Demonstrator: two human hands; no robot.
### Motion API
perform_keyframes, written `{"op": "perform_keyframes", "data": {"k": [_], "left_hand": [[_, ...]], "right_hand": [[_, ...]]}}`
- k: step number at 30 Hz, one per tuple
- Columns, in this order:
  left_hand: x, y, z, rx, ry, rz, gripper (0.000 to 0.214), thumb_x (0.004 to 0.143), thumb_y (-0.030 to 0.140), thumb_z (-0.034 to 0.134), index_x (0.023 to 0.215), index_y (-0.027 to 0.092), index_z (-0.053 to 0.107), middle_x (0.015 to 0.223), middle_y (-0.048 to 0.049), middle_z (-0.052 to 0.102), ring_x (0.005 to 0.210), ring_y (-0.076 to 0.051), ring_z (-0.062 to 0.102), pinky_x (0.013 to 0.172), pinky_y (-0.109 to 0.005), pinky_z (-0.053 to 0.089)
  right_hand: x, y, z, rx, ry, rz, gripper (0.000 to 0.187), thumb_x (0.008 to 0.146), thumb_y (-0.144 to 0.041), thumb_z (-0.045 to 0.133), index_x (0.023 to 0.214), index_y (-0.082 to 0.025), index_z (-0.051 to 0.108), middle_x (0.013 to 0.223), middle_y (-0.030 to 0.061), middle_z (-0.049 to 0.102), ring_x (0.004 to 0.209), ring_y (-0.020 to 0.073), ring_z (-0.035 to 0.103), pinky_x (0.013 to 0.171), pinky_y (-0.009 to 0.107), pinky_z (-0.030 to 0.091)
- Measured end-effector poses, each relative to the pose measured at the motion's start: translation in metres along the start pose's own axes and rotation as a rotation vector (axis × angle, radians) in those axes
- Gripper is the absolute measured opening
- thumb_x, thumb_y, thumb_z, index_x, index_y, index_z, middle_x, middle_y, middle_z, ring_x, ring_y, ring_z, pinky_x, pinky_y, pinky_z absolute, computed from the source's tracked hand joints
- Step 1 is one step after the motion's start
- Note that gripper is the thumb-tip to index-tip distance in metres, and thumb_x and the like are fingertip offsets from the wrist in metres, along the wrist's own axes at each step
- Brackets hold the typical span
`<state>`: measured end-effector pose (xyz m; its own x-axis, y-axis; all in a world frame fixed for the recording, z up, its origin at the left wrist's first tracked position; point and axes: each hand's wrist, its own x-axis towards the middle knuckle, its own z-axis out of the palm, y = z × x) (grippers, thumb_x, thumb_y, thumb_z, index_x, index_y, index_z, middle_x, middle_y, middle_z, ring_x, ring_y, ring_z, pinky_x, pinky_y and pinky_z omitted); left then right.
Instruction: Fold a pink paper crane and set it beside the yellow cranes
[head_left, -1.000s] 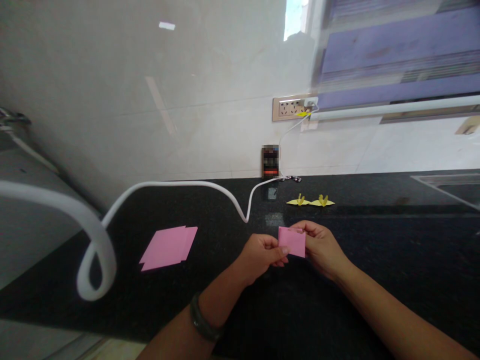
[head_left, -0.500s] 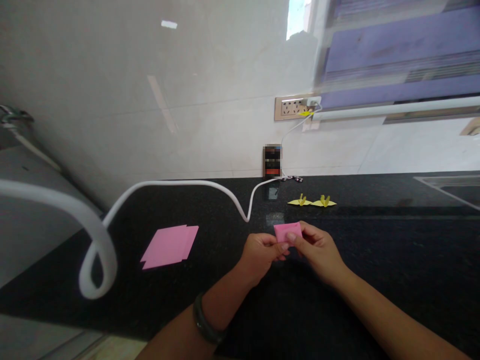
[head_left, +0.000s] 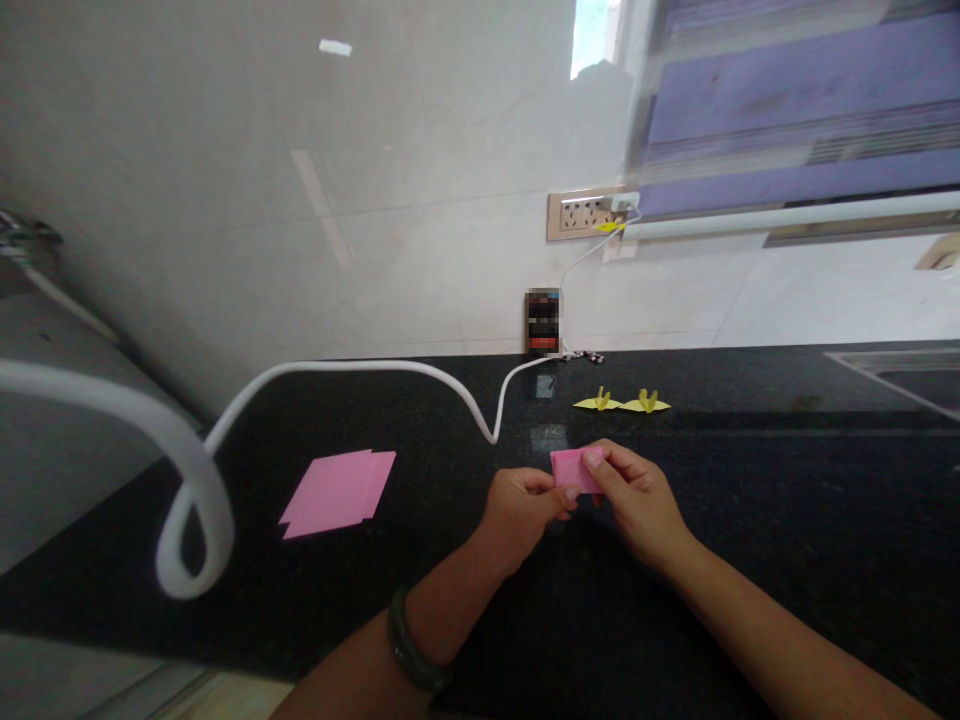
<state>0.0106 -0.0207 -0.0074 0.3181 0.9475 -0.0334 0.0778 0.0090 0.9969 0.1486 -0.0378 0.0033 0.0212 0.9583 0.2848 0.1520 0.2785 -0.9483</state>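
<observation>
A small folded piece of pink paper (head_left: 571,472) is held between my two hands above the dark counter. My left hand (head_left: 521,512) pinches its lower left side, thumb on the front. At the upper right corner my right hand (head_left: 640,492) grips the same paper, thumb pressed on its face and fingers behind. Beyond the hands stand two yellow folded-paper birds (head_left: 601,402), side by side with their tips touching or nearly so. Flat pink paper sheets (head_left: 337,494), slightly fanned, lie to the left.
The black speckled counter (head_left: 450,420) meets a pale tiled wall. A thick white cable (head_left: 360,366) loops over the left side. Against the wall leans a phone-like device (head_left: 543,322), below a socket panel (head_left: 574,213). A sink edge (head_left: 892,385) shows at right.
My right thumb has slid up from the paper's lower middle to its upper right corner. The left hand keeps its hold in nearly the same place.
</observation>
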Motion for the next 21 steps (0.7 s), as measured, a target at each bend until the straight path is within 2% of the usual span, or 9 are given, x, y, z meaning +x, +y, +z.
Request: {"op": "perform_keyframes", "data": {"k": [11,21], "left_hand": [[0.0001,0.0019,0.0039,-0.036,-0.019,-0.016,0.03,0.061,0.041,0.059,0.058,0.012,0.057,0.056,-0.0044,0.059,0.048,-0.01,0.051,0.048,-0.021,0.039],[-0.0011,0.0036,0.0028,0.061,-0.01,0.081,0.033,0.065,0.042,0.055,0.05,0.013,0.052,0.046,0.0004,0.05,0.043,-0.007,0.041,0.044,-0.02,0.029]], "right_hand": [[0.0003,0.001,-0.0002,-0.119,0.051,-0.03,0.026,0.08,-0.035,0.042,0.063,-0.017,0.052,0.053,-0.0026,0.043,0.048,0.0099,0.04,0.045,0.021,0.032],[-0.0003,0.0027,0.0008,-0.134,0.056,-0.022,0.026,0.079,-0.034,0.042,0.062,-0.017,0.052,0.05,-0.0031,0.042,0.046,0.0096,0.038,0.043,0.021,0.03]]}}
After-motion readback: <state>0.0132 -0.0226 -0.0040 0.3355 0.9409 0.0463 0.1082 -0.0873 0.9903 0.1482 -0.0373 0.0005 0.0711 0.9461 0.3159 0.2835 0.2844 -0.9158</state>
